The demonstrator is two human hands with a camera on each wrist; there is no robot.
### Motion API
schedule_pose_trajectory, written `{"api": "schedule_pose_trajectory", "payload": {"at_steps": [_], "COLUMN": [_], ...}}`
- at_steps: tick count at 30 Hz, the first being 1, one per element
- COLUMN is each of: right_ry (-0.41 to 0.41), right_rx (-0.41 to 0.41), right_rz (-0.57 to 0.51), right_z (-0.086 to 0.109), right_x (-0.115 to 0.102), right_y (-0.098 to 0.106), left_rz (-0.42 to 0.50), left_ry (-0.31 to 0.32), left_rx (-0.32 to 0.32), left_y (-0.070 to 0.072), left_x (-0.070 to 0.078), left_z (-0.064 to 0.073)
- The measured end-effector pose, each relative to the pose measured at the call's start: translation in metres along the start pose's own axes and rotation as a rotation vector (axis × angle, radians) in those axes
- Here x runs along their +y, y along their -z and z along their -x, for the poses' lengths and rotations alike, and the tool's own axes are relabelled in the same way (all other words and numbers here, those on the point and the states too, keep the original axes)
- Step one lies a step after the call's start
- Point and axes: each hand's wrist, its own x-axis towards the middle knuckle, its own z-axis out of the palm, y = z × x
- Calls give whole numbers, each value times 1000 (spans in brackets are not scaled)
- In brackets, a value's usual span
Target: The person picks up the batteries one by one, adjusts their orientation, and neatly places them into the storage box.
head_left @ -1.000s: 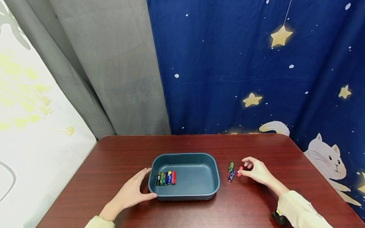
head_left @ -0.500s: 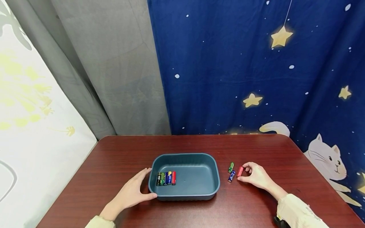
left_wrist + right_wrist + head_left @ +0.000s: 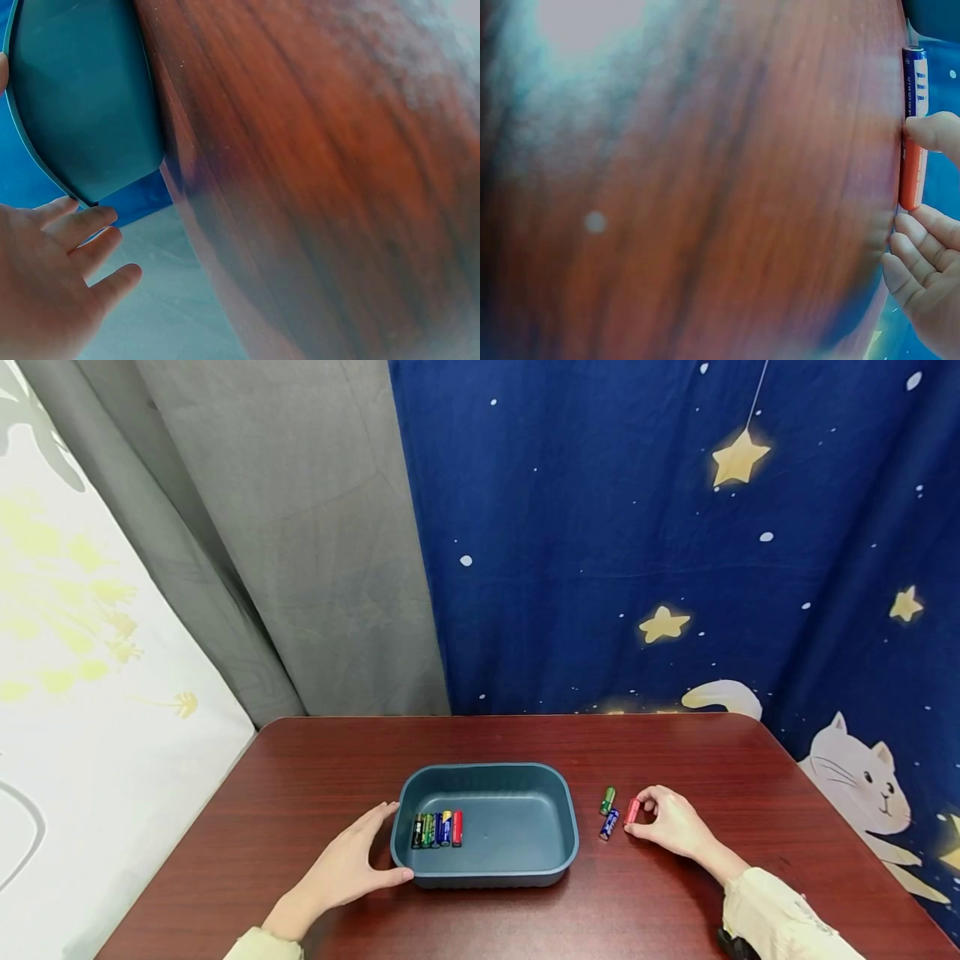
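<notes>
In the head view my right hand (image 3: 673,823) pinches a red battery (image 3: 632,811) by its ends, between thumb and fingertips, at or just above the table. Beside it lie a blue battery (image 3: 609,824) and a green battery (image 3: 607,801). The right wrist view has the red battery (image 3: 912,176) below the blue one (image 3: 914,79). My left hand (image 3: 347,858), fingers fairly straight and thumb spread, touches the left side of a dark teal bin (image 3: 487,879). Inside the bin at left, several batteries stand side by side in a row, ending with a red battery (image 3: 457,828).
The brown wooden table (image 3: 330,760) bears the bin and the loose batteries. Behind it hang a grey curtain (image 3: 315,543) and a blue curtain (image 3: 562,543) with stars. A white panel (image 3: 90,735) stands on the left.
My right fingers have closed in on the red battery, which has shifted very slightly right. The left hand, the bin and the other batteries have stayed where they were.
</notes>
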Motion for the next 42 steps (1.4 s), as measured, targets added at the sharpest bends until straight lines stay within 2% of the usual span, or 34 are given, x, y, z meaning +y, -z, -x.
{"api": "schedule_pose_trajectory", "payload": {"at_steps": [14, 21, 32, 42], "right_ry": [0, 28, 139, 251], "right_rx": [12, 55, 99, 71], "right_rz": [-38, -51, -74, -127], "right_z": [1, -8, -30, -46], "right_x": [0, -8, -42, -81], "right_y": [4, 11, 22, 15], "left_rz": [-8, -9, -9, -6], "left_ry": [-9, -7, -6, 3], "left_rx": [7, 7, 5, 4], "left_y": [-1, -1, 0, 0], "left_x": [0, 0, 0, 1], "left_z": [0, 0, 0, 1]}}
